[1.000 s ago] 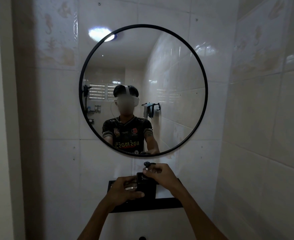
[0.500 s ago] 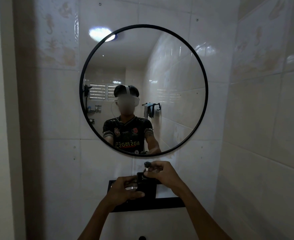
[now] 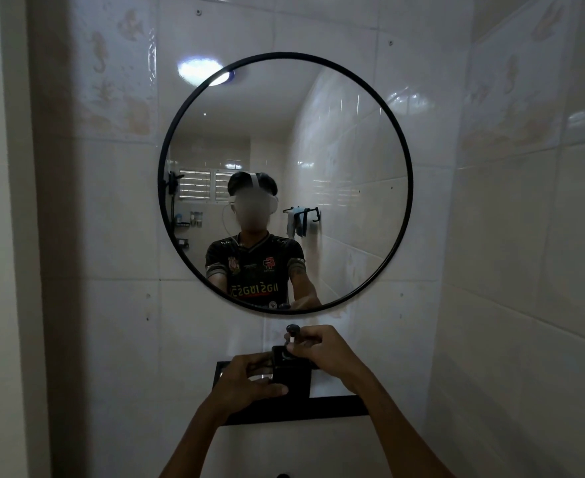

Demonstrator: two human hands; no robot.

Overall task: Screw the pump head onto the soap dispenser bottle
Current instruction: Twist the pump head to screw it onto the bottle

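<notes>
The soap bottle (image 3: 292, 377) is a dark, square-sided block standing upright low in the centre of the frame, its long axis vertical, on a black shelf (image 3: 332, 407) fixed to the tiled wall. The pump head (image 3: 292, 334) sits on top of it, in line with that axis; its rounded dark knob shows just above the right hand, and which way its spout points cannot be told in the dim light.

The left hand (image 3: 246, 381) wraps the bottle from the left side of the frame, fingers (image 3: 261, 362) curled across the front and thumb pressed low against the near face, gripping it firmly. The right hand (image 3: 325, 353) comes in from the right and closes over the neck of the pump, fingers bunched around the collar just under the knob.

Both forearms rise from the bottom edge of the frame. Directly above the hands hangs a round mirror (image 3: 409, 208) with a thin black rim, filling the centre of the frame; it reflects a person in a dark printed shirt. Glossy pale wall tiles (image 3: 512, 305) cover the walls around.
</notes>
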